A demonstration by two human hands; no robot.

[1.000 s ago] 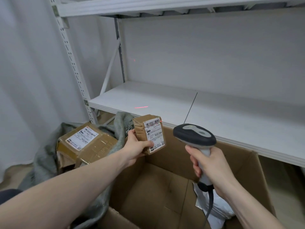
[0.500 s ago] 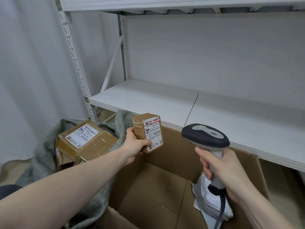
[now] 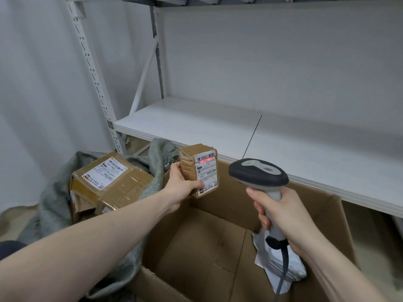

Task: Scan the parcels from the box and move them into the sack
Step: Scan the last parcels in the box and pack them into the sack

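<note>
My left hand (image 3: 182, 186) holds a small brown parcel (image 3: 199, 168) upright over the back left corner of the open cardboard box (image 3: 209, 240), white label facing me. A red scan line lies across the label's barcode. My right hand (image 3: 281, 214) grips the handle of a grey barcode scanner (image 3: 258, 174) to the right of the parcel, its head pointed at the label. A white poly mailer (image 3: 281, 269) lies in the box's right corner, partly behind my right hand. The grey sack (image 3: 54, 205) at left holds a large brown parcel (image 3: 109, 182).
A white metal shelf (image 3: 218, 125) runs behind the box, with a perforated upright (image 3: 93, 79) at its left end. A white curtain (image 3: 39, 94) hangs at left. The scanner's cable (image 3: 282, 277) drops into the box.
The red scan line has moved from the shelf onto the parcel's barcode. My right hand with the scanner has shifted slightly right and down. The parcel has stayed in my left hand.
</note>
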